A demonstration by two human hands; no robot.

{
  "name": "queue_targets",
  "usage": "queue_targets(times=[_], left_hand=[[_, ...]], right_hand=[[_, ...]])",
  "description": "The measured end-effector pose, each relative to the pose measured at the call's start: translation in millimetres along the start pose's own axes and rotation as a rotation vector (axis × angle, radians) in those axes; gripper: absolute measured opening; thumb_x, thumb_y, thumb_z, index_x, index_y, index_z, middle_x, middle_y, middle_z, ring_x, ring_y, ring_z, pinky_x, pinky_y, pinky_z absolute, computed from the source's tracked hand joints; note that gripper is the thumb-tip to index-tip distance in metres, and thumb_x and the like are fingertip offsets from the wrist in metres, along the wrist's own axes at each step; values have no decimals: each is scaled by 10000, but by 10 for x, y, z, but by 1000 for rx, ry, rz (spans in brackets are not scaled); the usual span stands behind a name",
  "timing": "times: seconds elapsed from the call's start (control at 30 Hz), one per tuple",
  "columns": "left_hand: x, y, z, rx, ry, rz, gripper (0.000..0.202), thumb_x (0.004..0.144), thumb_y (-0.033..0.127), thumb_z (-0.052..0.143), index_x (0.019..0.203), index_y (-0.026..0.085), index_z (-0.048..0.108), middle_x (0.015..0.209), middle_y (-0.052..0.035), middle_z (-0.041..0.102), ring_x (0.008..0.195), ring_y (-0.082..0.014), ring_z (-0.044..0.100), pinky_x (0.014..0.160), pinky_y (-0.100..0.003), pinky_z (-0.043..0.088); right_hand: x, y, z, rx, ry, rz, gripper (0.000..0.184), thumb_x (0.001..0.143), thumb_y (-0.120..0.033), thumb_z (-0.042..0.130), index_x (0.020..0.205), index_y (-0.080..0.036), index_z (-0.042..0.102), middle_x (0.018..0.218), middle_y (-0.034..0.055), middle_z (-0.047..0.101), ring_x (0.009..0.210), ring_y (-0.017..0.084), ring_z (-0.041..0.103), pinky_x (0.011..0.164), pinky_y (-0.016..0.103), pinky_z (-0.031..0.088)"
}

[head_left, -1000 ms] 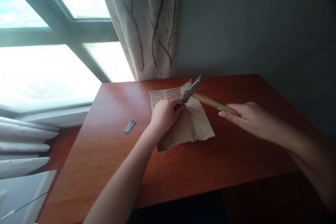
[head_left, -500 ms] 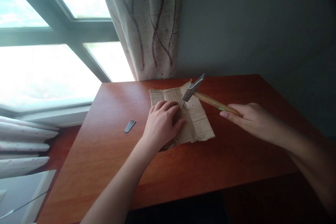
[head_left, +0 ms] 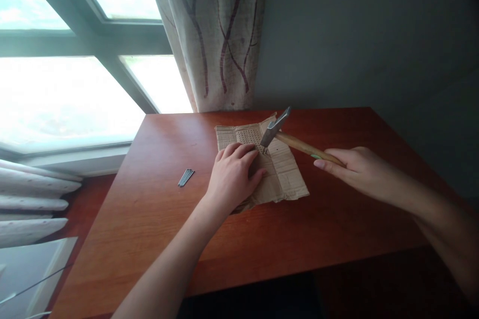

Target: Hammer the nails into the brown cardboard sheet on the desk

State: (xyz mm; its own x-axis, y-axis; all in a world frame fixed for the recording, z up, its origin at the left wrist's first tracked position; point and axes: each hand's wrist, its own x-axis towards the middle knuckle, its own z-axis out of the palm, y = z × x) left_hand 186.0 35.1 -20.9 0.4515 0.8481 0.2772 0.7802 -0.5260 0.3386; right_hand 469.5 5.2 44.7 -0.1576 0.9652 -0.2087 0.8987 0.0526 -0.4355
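My right hand [head_left: 346, 162] is closed round the wooden handle of a hammer [head_left: 299, 144]. The metal head slants over the upper part of a piece of creased brown cardboard [head_left: 290, 179]. A patch of small dark holes [head_left: 250, 134] shows in the cardboard, just left of the head. My left hand [head_left: 234, 169] rests on the cardboard's left half, thumb apart and fingers slightly bent; what lies under the palm is hidden. Small dark marks show below the hammer head, too small to make out. Several nails [head_left: 186, 177] lie side by side left of my left hand.
The reddish-brown wooden table [head_left: 157, 229] carries everything. Behind it hang a patterned curtain [head_left: 224, 35] and a grey wall [head_left: 355, 35]. A bright window [head_left: 56, 104] is at the left, with pale fabric folds [head_left: 33, 204] below it.
The view has shifted slightly. The hammer head sits a touch lower over the cardboard. My left hand stays on the cardboard, and the nails lie as before.
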Motion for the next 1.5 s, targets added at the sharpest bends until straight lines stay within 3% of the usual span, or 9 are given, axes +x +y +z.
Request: queue_targets(times=[1.5], left_hand=[[-2, 1, -2, -24, -8, 1, 391, 924, 419, 642, 1262, 227, 682, 1375, -68, 651, 1281, -323, 523, 1056, -511, 459]], right_hand=[[26, -33, 106, 17, 27, -17, 549, 931, -700, 474, 667, -221, 523, 516, -28, 447, 471, 127, 420, 485, 288, 259]])
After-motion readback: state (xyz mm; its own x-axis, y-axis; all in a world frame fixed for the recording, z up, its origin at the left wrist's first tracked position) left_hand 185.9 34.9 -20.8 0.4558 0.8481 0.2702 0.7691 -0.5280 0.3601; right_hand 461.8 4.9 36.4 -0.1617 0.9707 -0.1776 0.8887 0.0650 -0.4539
